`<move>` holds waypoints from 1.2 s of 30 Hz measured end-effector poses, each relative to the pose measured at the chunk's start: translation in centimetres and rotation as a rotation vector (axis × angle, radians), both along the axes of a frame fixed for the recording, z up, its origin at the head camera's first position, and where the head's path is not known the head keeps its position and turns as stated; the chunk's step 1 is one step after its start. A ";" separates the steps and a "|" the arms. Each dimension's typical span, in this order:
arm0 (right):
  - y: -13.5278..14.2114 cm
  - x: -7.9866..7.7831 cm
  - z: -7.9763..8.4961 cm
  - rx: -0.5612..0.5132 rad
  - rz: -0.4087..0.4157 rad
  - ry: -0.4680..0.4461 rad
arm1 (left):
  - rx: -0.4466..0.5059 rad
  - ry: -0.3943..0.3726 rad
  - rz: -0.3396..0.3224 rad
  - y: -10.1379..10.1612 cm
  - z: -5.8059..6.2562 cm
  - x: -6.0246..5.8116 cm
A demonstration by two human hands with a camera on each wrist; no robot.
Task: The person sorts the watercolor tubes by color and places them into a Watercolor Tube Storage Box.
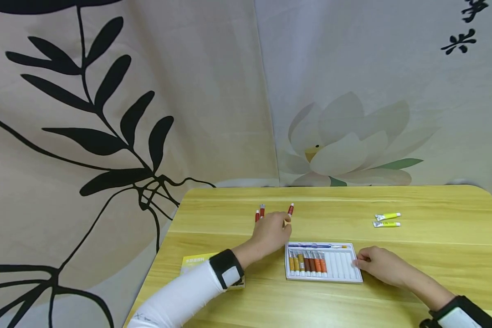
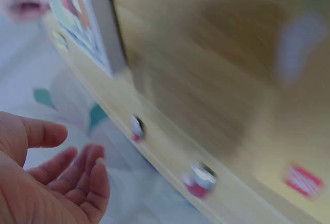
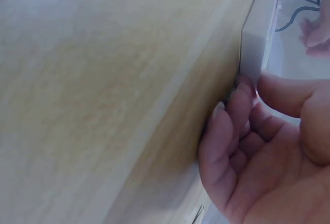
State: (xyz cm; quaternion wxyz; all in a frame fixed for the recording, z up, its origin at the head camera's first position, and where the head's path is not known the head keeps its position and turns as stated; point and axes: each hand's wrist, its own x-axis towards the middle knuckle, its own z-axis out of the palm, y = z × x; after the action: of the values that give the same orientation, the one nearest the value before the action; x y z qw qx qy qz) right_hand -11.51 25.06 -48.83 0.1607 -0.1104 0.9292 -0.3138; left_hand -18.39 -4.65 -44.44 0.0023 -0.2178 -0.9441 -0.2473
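A white plastic tray (image 1: 340, 264) lies on the table, with ochre, brown and orange paint tubes (image 1: 307, 263) in its left slots and a blue-handled paintbrush (image 1: 311, 246) along its top. My right hand (image 1: 383, 265) pinches the tray's right edge between thumb and fingers; the right wrist view shows the thumb (image 3: 283, 95) at the tray's corner. Beyond the tray's left end, my left hand (image 1: 270, 231) hovers over the table with fingers loosely bent and nothing between them. Around it lie a red paint tube (image 1: 290, 209) and two more red tubes (image 1: 262, 210), partly hidden by the hand.
Two yellow paint tubes (image 1: 387, 216) lie at the back right of the wooden table (image 1: 443, 232). Under my left forearm is a yellow box or cover (image 1: 198, 259), partly hidden. A printed curtain (image 1: 213, 91) hangs behind the table.
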 end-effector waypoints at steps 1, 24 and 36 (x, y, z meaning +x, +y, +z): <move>0.0 0.0 0.0 0.000 0.001 -0.001 | -0.009 0.005 0.024 -0.5 -0.1 -0.5; 0.0 0.0 0.0 0.001 -0.006 -0.021 | -0.163 -0.156 0.320 -6.4 -3.2 -5.6; 0.1 0.0 0.0 -0.015 0.009 -0.008 | -0.155 -0.161 0.306 -6.8 -3.1 -5.7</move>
State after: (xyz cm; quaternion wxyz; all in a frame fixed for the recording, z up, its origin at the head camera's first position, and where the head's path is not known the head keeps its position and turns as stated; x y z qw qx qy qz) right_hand -11.48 25.17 -48.83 0.1649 -0.1144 0.9257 -0.3205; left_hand -24.05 -11.41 -47.58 -0.0521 -0.0506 -0.9796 -0.1873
